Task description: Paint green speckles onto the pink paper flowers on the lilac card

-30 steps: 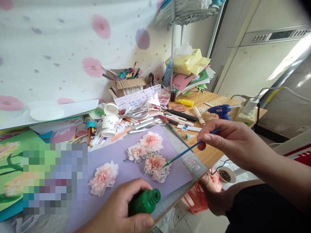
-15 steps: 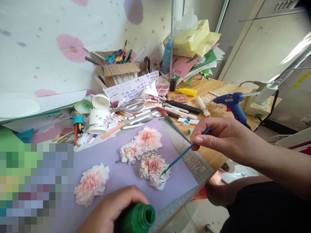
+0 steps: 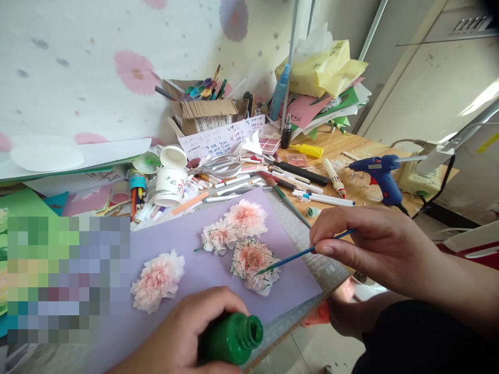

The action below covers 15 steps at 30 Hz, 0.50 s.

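Observation:
My right hand pinches a thin blue paintbrush between thumb and fingers. Its green tip touches the lower part of a pink-and-white paper flower whose petal edges carry dark green marks. My left hand is wrapped around an uncapped green paint bottle, tilted with its mouth to the right. Two more paper flowers join the painted one higher up, and a separate paper flower lies to the left. All rest on a purple sheet.
Behind the sheet lie scattered markers, grey-handled scissors and a white paper cup. A cardboard box holds brushes at the back. A blue glue gun stands at the right. The cutting mat reaches the table's front edge.
The view has shifted, so the scene sits further right. My right hand is lower and the paintbrush lies flatter, its tip still on the flower. The green bottle is tipped more to the right.

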Each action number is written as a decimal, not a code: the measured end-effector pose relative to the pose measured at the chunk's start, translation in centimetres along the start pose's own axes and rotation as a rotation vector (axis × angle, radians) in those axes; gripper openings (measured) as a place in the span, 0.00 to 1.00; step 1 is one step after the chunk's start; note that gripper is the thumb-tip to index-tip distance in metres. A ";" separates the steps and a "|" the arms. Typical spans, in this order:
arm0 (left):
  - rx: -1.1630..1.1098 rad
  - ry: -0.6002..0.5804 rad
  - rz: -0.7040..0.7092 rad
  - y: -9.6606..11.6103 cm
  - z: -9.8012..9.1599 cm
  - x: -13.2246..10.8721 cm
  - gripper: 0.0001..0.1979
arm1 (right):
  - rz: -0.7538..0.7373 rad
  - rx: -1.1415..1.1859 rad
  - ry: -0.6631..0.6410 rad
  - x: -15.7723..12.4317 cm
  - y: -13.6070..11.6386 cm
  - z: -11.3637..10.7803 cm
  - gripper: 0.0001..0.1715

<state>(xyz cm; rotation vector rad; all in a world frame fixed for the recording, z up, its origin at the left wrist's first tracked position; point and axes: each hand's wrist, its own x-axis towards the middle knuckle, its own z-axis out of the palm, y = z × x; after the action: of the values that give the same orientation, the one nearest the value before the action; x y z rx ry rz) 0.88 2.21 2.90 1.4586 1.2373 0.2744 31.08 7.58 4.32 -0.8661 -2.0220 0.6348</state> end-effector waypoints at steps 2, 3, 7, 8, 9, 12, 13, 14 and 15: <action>-0.014 -0.042 0.006 -0.1 -0.1 0.1 0.16 | -0.002 -0.014 -0.006 0.0 0.2 0.2 0.10; -0.022 -0.039 -0.003 -0.1 -0.2 0.2 0.16 | 0.004 -0.025 -0.017 0.0 0.1 0.2 0.10; -0.017 -0.019 -0.032 0.2 -0.1 0.1 0.16 | 0.030 -0.028 -0.029 0.3 -0.3 0.1 0.12; -0.016 -0.021 -0.027 0.3 0.0 0.1 0.17 | 0.043 -0.020 -0.014 0.4 -0.4 0.1 0.13; -0.018 -0.022 -0.013 0.2 0.0 0.1 0.18 | 0.060 -0.013 0.006 0.4 -0.5 0.1 0.15; -0.053 -0.035 0.046 -0.1 0.0 0.2 0.19 | 0.110 -0.007 0.022 0.6 -0.9 -0.1 0.17; -0.065 -0.043 0.068 -0.2 0.0 0.2 0.18 | 0.116 -0.003 0.012 0.6 -1.0 -0.1 0.17; -0.074 -0.052 0.084 -0.4 0.0 0.3 0.17 | 0.122 0.001 0.000 0.7 -1.2 -0.2 0.17; -0.076 -0.058 0.098 -0.6 0.0 0.3 0.17 | 0.127 0.005 -0.006 0.8 -1.3 -0.2 0.17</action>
<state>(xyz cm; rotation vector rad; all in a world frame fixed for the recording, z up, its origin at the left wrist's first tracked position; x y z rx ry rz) 0.69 2.38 2.30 1.4535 1.0989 0.3395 30.46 7.38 5.70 -0.9965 -1.9814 0.7129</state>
